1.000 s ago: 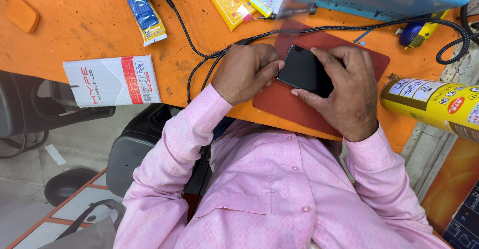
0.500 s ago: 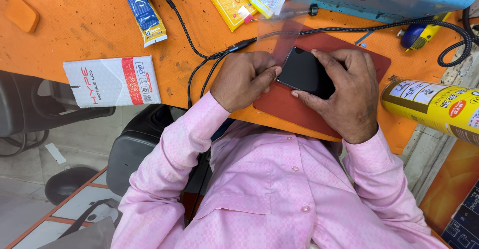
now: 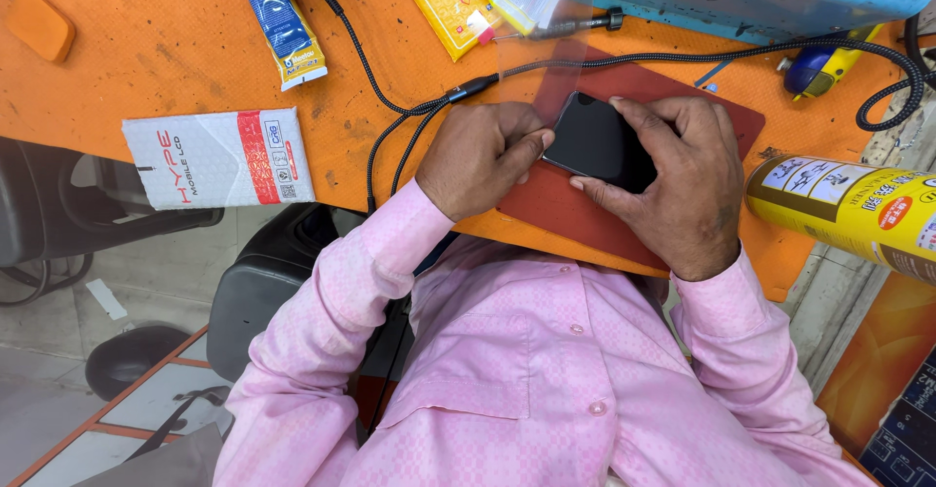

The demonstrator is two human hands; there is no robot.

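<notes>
Black phone point(image 3: 603, 142) on red mat point(image 3: 585, 216), gripped by right hand point(image 3: 673, 183). Left hand point(image 3: 480, 155) pinching clear film point(image 3: 548, 48), fingers narrow. Film lifted at one end, not yet off.

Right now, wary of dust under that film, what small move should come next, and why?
Probably peel the clear film up and away with the left hand, since it pinches the film's lower corner at the phone's edge while the right hand pins the phone on the red mat.
</notes>
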